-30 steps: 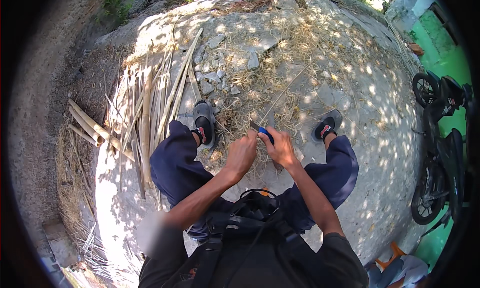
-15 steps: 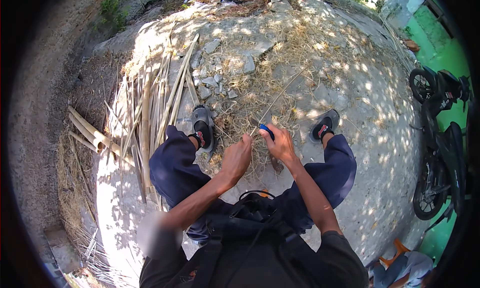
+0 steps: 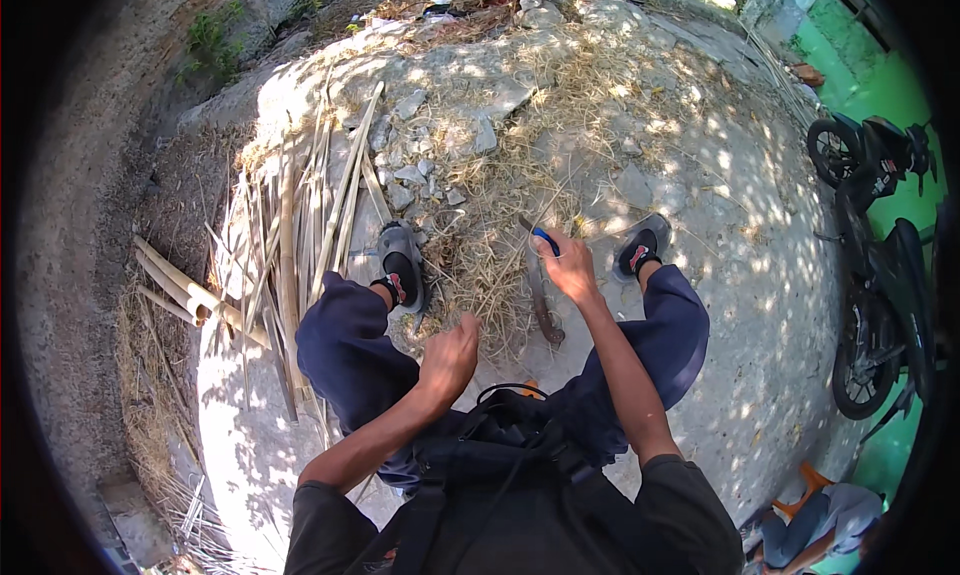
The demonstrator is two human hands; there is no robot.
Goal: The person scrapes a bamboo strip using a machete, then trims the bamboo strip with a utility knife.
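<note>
My right hand [image 3: 570, 270] grips a knife [image 3: 543, 238] by its blue handle; the dark blade points up and to the left. My left hand [image 3: 450, 358] is closed, nearer my body and lower than the right. Whatever thin thing its fingers may hold is too fine to make out. A thin pale strip [image 3: 553, 203] shows faintly near the blade. Below the knife, a larger curved blade with a brown wooden handle [image 3: 546, 318] lies on the ground. Pale shavings [image 3: 490, 285] are heaped between my feet.
Split bamboo strips [image 3: 345, 190] lie in a pile to my left, with thicker bamboo poles [image 3: 185, 283] beyond. Broken stones [image 3: 408, 175] sit ahead of my left foot. Motorbikes [image 3: 870, 305] stand at the right by a green wall. Another person [image 3: 830, 520] is at the lower right.
My left hand has drawn back toward my body, away from the knife. My right hand has moved slightly up and right, still holding the knife. The long strip seen earlier is now hard to see.
</note>
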